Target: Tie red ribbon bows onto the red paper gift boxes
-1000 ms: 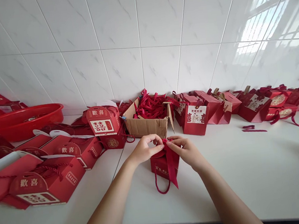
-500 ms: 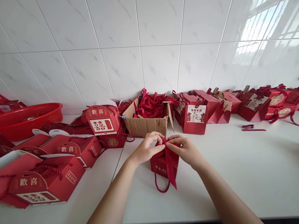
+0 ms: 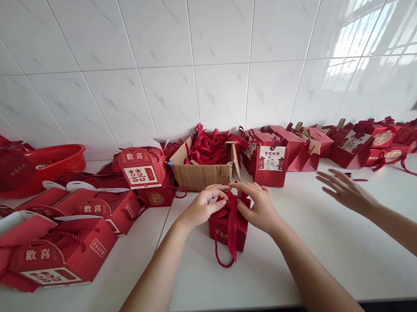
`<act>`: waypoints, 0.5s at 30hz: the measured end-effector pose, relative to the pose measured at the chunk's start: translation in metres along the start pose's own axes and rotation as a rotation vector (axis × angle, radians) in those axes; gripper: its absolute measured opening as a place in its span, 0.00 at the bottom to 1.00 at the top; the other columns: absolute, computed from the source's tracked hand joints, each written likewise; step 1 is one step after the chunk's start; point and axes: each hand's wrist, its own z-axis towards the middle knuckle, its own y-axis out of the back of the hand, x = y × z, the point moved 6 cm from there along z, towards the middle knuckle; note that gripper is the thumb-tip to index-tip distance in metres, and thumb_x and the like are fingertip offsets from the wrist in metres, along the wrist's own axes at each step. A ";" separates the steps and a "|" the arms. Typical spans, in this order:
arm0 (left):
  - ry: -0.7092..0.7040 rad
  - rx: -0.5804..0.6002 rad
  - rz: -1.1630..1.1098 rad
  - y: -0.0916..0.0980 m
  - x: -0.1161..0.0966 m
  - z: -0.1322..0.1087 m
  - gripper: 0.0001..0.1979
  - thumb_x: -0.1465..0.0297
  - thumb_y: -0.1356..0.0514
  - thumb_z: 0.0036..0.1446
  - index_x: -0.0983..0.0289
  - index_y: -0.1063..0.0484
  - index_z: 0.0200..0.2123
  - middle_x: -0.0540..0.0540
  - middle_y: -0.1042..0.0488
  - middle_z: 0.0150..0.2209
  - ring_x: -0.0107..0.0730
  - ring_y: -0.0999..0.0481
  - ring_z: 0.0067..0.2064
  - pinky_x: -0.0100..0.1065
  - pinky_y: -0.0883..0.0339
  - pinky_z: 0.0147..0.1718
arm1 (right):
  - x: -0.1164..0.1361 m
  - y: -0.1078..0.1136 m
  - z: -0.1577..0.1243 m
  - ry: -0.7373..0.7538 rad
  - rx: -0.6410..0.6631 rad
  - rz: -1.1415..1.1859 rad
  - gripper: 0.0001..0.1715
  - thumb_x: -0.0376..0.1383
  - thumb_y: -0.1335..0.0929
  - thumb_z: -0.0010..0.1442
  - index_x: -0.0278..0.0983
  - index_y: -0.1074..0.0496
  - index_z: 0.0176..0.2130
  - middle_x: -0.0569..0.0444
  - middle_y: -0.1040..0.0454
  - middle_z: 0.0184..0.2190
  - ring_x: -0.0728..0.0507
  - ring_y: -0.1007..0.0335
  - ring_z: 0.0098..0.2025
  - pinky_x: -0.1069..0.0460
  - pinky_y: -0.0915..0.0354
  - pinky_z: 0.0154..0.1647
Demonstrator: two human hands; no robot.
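A small red gift box point(image 3: 219, 232) stands on the white table in front of me, with a dark red ribbon point(image 3: 232, 230) at its top and one tail hanging down its front. My left hand point(image 3: 202, 207) pinches the ribbon at the top left of the box. On the other side, my right hand point(image 3: 261, 209) has thumb and forefinger closed about the ribbon near the knot; the fingertips partly hide it. A twisted red cord handle point(image 3: 218, 259) droops beside the box's lower left.
Behind the box is a cardboard carton point(image 3: 203, 176) of red ribbons. Several red boxes point(image 3: 88, 255) crowd the left, near a red basin point(image 3: 63, 161). More tied boxes point(image 3: 269, 167) line the wall at right. Another person's hand point(image 3: 346, 193) reaches in from the right.
My right fingers have shifted on the ribbon, and its hanging tail looks narrower. At right the other person's hand has moved inward over the table. A blurred hand and red box have appeared far left.
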 end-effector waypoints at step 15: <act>0.065 0.016 -0.157 -0.006 0.002 0.001 0.05 0.70 0.47 0.52 0.63 0.34 0.26 0.56 0.35 0.58 0.44 0.39 0.60 0.43 0.55 0.62 | -0.008 0.003 0.002 0.084 -0.010 0.021 0.19 0.31 0.38 0.56 0.42 0.29 0.47 0.56 0.29 0.31 0.45 0.35 0.37 0.46 0.48 0.46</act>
